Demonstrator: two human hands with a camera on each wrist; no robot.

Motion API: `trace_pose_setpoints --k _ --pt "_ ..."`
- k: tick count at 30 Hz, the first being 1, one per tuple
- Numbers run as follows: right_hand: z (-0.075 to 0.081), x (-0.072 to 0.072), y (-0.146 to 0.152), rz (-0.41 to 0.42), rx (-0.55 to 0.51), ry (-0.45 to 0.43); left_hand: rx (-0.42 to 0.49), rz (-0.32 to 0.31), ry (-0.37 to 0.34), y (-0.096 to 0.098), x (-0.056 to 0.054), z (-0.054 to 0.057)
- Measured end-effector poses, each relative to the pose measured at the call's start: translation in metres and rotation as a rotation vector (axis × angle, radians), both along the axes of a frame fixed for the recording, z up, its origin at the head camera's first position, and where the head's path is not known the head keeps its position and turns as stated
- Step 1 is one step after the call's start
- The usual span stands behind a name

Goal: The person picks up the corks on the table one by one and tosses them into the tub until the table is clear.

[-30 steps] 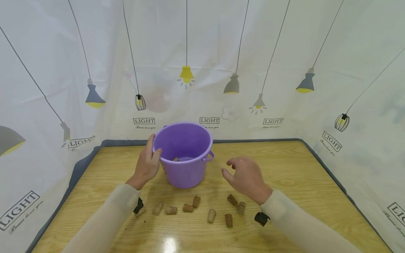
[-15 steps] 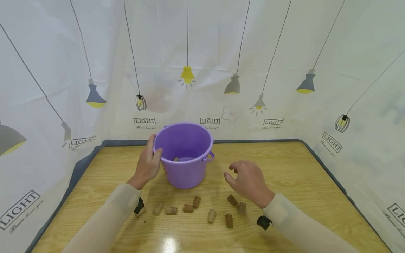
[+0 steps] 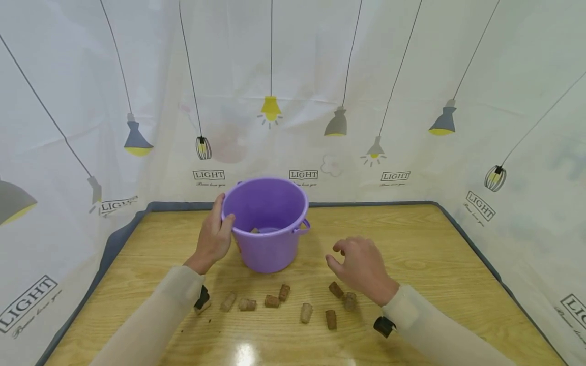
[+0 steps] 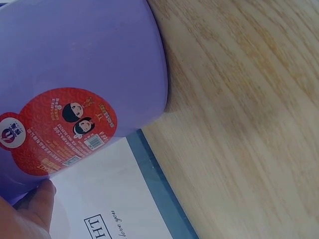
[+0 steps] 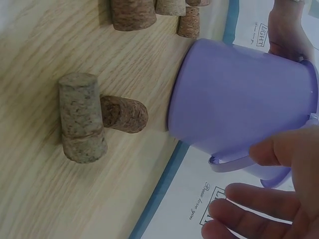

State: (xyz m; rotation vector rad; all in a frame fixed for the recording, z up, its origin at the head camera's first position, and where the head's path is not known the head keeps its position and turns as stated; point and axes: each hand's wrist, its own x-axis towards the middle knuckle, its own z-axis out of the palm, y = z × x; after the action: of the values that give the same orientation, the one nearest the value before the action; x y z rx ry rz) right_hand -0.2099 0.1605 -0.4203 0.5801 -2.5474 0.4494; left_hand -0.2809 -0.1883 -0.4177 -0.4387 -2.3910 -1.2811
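A purple bucket (image 3: 267,249) stands on the wooden table, with at least one cork (image 3: 254,231) on its floor. My left hand (image 3: 214,239) grips the bucket's left rim, thumb over the near edge; in the left wrist view a red sticker (image 4: 75,129) shows on the bucket's side. To the right of the bucket my right hand (image 3: 361,264) hovers above the table, fingers relaxed and apart, holding nothing. Just below it lie a dark cork (image 3: 336,290) and a paler cork (image 3: 350,301), touching or nearly so. In the right wrist view the right hand (image 5: 279,199) shows spread fingers.
More corks lie across the front: a pale cork (image 3: 306,312), a dark cork (image 3: 331,319), and several left of them, such as a cork (image 3: 247,304). One sits partly behind the left wrist. A lamp-printed cloth (image 3: 366,76) walls the table's back and sides.
My right hand has drifted slightly down and to the right, away from the bucket. The left hand and the bucket have stayed in place.
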Motion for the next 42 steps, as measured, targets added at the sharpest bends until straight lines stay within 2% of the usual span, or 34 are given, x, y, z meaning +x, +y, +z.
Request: trace_pose_setpoints --k 13,28,38,42 --pt "-0.004 0.007 0.003 0.007 0.121 -0.137 0.010 -0.004 0.002 -0.001 -0.002 0.001" --pt "-0.020 0.008 0.005 0.023 0.202 -0.141 0.014 -0.011 0.011 -0.002 -0.001 0.000" --pt "-0.029 0.010 0.004 0.030 0.215 -0.151 0.007 -0.008 0.003 -0.001 0.000 0.000" --pt "-0.030 0.011 0.003 0.030 0.227 -0.183 0.011 -0.008 0.002 -0.001 0.000 -0.001"
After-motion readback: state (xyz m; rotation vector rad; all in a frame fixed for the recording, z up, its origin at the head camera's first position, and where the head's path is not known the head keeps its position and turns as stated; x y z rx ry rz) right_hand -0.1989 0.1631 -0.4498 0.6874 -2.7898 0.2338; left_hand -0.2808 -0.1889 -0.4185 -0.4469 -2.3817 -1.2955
